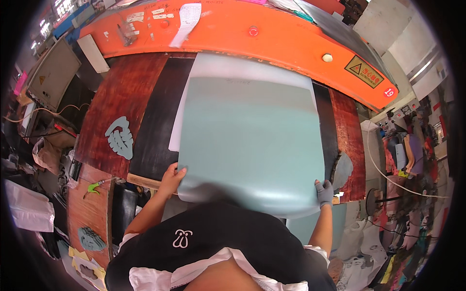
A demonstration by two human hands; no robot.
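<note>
Both hands are clamped on the near edge of the pale teal sheet [250, 140], bare left hand [172, 178] pinching its left corner and gloved right hand [324, 192] gripping the right corner, the sheet lying flat across the dark work surface [155, 131] below the orange machine [233, 29].

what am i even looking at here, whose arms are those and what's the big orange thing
This is one picture from a camera worn on a person's head, looking down, so the arms at the bottom are their own. The bare left hand and the grey-gloved right hand each grip a near corner of a large pale green sheet. It lies over a white sheet on a dark work surface. The orange machine curves across behind it. Stacks of cut-out pieces lie to the left.
</note>
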